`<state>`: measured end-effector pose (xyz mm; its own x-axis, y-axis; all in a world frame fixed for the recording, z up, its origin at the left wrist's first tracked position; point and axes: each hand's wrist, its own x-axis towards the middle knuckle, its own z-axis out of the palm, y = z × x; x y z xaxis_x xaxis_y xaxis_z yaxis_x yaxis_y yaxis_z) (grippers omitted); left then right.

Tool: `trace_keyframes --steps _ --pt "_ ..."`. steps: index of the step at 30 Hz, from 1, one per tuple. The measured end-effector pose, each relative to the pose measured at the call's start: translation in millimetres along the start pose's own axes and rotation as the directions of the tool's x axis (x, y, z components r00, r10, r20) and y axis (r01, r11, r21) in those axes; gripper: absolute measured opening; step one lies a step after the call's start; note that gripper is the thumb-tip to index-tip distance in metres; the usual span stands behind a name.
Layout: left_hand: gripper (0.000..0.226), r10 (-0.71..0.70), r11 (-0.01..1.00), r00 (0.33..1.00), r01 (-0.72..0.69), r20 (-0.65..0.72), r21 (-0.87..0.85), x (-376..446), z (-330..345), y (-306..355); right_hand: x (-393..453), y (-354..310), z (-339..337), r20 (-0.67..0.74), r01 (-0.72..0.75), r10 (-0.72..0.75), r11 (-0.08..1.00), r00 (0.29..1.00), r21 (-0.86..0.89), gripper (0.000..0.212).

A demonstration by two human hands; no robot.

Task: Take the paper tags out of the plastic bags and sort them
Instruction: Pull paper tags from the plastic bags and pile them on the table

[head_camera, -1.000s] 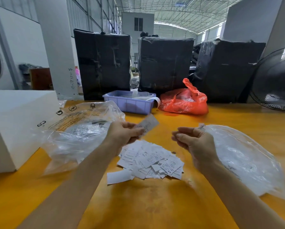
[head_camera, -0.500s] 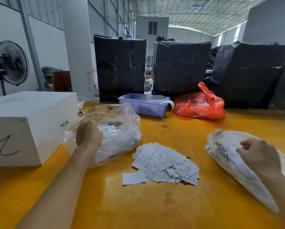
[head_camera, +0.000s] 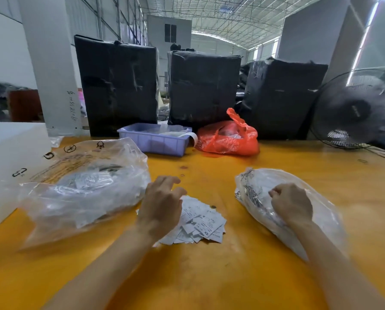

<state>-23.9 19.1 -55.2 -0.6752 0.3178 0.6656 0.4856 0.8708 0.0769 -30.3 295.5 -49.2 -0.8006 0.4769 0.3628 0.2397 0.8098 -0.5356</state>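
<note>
Head view: the left hand (head_camera: 161, 211) hangs over the pile of paper tags (head_camera: 201, 222) at table centre, fingers loosely curled, nothing visibly held. The right hand (head_camera: 291, 203) is curled, gripping the clear bag (head_camera: 321, 218) on the right, which lies on the orange table (head_camera: 209, 276). A larger clear bag of tags (head_camera: 84, 186) lies left. A lavender tray (head_camera: 153, 139) and red bag (head_camera: 228, 137) sit far.

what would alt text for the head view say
A person's left hand hovers over a pile of paper tags on an orange table, while the right hand reaches into a clear plastic bag.
</note>
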Motion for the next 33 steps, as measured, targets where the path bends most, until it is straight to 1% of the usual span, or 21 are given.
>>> trace_keyframes --steps 2,5,7,9,11,13,15,16,17,18,19,20,21,22,23,24,25,27,28,30,33 --pt "0.027 0.05 0.997 0.999 -0.05 0.007 -0.058 -2 4 6 1 -1 0 -0.09 0.037 -0.03 0.996 0.996 0.077 0.017" --pt "0.022 0.02 0.985 1.0 -0.018 0.008 -0.173 -5 8 10 0 -6 -4 -0.298 0.093 -0.025 0.972 0.954 0.218 0.013" --pt "0.021 0.001 0.973 1.0 -0.001 0.0 -0.229 -5 10 12 0 -10 -7 -0.395 0.15 -0.01 0.934 0.919 0.325 0.013" --pt "0.019 -0.026 0.956 1.0 0.027 0.007 -0.292 -4 13 15 0 -16 -9 -0.447 0.231 -0.008 0.864 0.895 0.447 0.011" --pt "0.017 -0.076 0.93 0.997 0.077 0.017 -0.359 -3 14 17 -2 -21 -8 -0.459 0.299 -0.029 0.795 0.888 0.528 0.007" --pt "0.016 -0.132 0.898 0.991 0.135 0.037 -0.419 -3 14 19 -2 -22 -5 -0.408 0.295 -0.048 0.768 0.912 0.568 0.008" --pt "0.015 -0.193 0.859 0.979 0.204 0.072 -0.47 -2 14 20 -2 -22 -2 -0.314 0.229 -0.027 0.744 0.949 0.628 0.013" --pt "0.015 -0.227 0.828 0.97 0.242 0.092 -0.506 -2 13 21 -3 -25 -2 -0.262 0.191 -0.008 0.706 0.965 0.682 0.014" --pt "0.014 -0.263 0.784 0.958 0.283 0.117 -0.553 -1 12 21 -7 -30 -2 -0.198 0.15 0.004 0.636 0.98 0.757 0.013" --pt "0.012 -0.298 0.721 0.942 0.33 0.157 -0.609 0 10 22 -12 -38 -3 -0.118 0.1 -0.002 0.54 0.993 0.836 0.013" --pt "0.014 -0.329 0.628 0.92 0.38 0.211 -0.679 1 8 24 -19 -48 -2 -0.029 0.039 -0.03 0.44 0.999 0.897 0.013" --pt "0.023 -0.352 0.49 0.892 0.435 0.284 -0.756 2 6 26 -27 -58 0 0.059 -0.028 -0.074 0.362 0.996 0.932 0.015" --pt "0.038 -0.356 0.315 0.854 0.492 0.379 -0.812 4 4 27 -36 -68 4 0.136 -0.09 -0.124 0.325 0.983 0.942 0.015" --pt "0.051 -0.331 0.159 0.814 0.547 0.478 -0.822 5 2 28 -45 -76 8 0.197 -0.133 -0.169 0.331 0.966 0.934 0.015" --pt "0.059 -0.292 0.057 0.782 0.589 0.551 -0.806 7 0 28 -53 -82 13 0.237 -0.148 -0.207 0.369 0.949 0.918 0.014" --pt "0.061 -0.26 0.018 0.762 0.617 0.592 -0.786 8 -2 27 -60 -87 17 0.258 -0.141 -0.24 0.415 0.936 0.899 0.013" --pt "0.059 -0.245 0.018 0.757 0.628 0.605 -0.778 8 -3 26 -66 -89 20 0.265 -0.123 -0.269 0.45 0.926 0.885 0.012" --pt "0.045 -0.267 0.028 0.771 0.606 0.578 -0.795 7 -4 24 -72 -91 23 0.271 -0.105 -0.299 0.472 0.915 0.875 0.01" --pt "0.036 -0.292 0.021 0.772 0.595 0.564 -0.803 7 -3 23 -74 -91 22 0.285 -0.12 -0.299 0.467 0.911 0.876 0.013" --pt "0.02 -0.349 0.002 0.762 0.583 0.545 -0.813 6 -1 22 -74 -92 20 0.352 -0.216 -0.274 0.425 0.895 0.879 0.026" --pt "0.01 -0.446 -0.035 0.726 0.57 0.523 -0.821 5 2 20 -73 -94 15 0.483 -0.402 -0.24 0.318 0.842 0.859 0.035"
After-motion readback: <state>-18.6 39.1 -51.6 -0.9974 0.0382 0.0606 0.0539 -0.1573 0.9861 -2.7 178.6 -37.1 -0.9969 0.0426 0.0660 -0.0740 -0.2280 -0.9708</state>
